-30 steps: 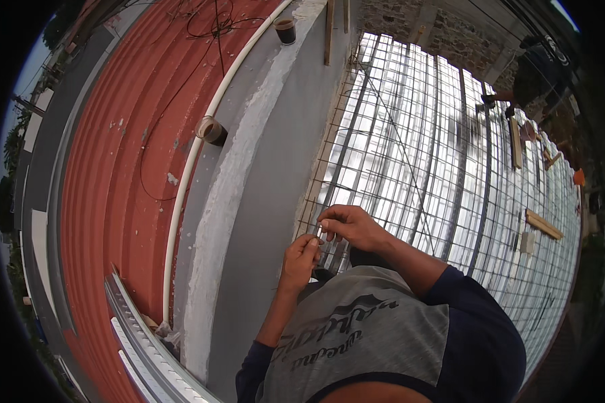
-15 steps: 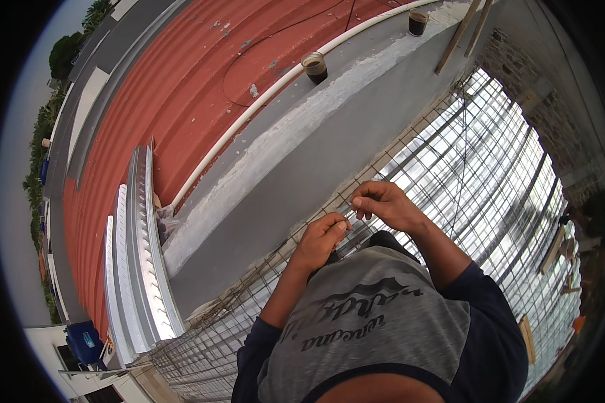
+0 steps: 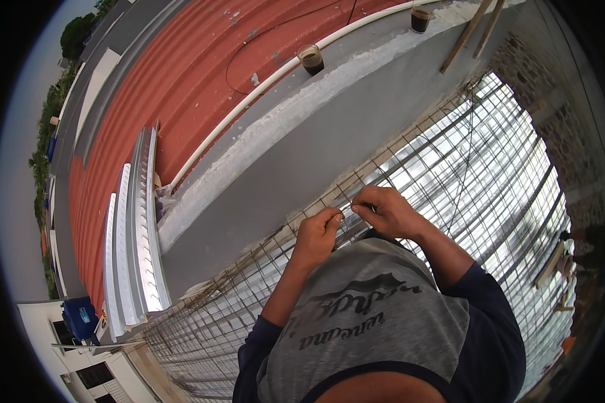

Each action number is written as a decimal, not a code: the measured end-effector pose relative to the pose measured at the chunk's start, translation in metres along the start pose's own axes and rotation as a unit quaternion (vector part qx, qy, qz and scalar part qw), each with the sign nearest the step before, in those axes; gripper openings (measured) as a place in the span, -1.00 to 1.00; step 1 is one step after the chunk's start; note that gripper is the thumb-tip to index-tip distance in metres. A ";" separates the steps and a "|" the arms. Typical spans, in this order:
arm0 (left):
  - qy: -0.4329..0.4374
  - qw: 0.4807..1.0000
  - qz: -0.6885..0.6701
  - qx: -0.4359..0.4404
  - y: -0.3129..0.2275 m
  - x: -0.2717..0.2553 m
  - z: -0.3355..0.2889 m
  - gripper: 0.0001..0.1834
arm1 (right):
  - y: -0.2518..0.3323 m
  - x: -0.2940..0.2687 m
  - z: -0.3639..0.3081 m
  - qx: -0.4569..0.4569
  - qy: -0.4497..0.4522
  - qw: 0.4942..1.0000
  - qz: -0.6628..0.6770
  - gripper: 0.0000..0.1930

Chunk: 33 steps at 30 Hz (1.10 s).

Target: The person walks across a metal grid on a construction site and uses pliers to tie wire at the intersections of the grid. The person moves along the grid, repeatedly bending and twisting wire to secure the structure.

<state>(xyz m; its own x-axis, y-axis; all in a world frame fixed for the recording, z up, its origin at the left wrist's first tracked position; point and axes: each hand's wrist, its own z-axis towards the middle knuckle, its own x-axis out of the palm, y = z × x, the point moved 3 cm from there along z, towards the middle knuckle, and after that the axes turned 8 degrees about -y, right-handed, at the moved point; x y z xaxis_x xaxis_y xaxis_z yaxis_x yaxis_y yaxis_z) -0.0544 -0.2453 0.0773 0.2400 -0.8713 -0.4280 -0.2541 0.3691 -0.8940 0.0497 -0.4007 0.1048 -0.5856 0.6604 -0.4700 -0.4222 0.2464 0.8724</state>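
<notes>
Both hands are held close together in front of my shirt, above a grid of steel bars (image 3: pixel 410 151). My left hand (image 3: pixel 316 235) is closed, with thumb and forefinger pinched at the tip. Close by on its right, my right hand (image 3: pixel 386 211) is also closed, its fingers curled and the thumb pressed in. A thin wire-like strand (image 3: pixel 345 207) seems to run between the two pinches; it is too small to make out well.
Past the mesh rises a grey plastered wall (image 3: pixel 275 201), with two glasses of dark drink (image 3: pixel 310 60) along its ledge. A white pipe (image 3: pixel 242 107) borders the red corrugated roof (image 3: pixel 181 74). Metal channels (image 3: pixel 144 221) lean at the left; wooden strips (image 3: pixel 467 37) rest at the far right.
My right hand's fingers have curled in further, and its wrist has turned. My left hand has tilted up slightly, its pinch staying close to the right one. The view has shifted a little.
</notes>
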 end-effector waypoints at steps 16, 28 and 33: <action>-0.018 0.998 -0.055 0.026 -0.003 0.029 -0.006 -0.81 | -0.043 -0.005 -0.023 0.226 0.067 0.933 0.272 -0.81; 0.068 0.997 0.009 0.029 -0.003 0.036 -0.012 -0.77 | -0.026 -0.004 -0.034 0.217 0.123 0.961 0.121 -0.71; 0.121 0.989 0.045 -0.069 0.002 0.030 -0.020 -0.74 | -0.038 -0.006 -0.032 0.225 0.198 0.952 0.066 -0.71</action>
<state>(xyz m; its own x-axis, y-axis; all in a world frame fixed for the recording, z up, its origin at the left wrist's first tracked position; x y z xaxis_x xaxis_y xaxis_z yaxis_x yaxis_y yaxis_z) -0.0665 -0.2773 0.0649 -0.0156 -0.8952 -0.4454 -0.3928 0.4152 -0.8206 0.0472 -0.4364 0.0703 -0.8651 0.4097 -0.2894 -0.0409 0.5175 0.8547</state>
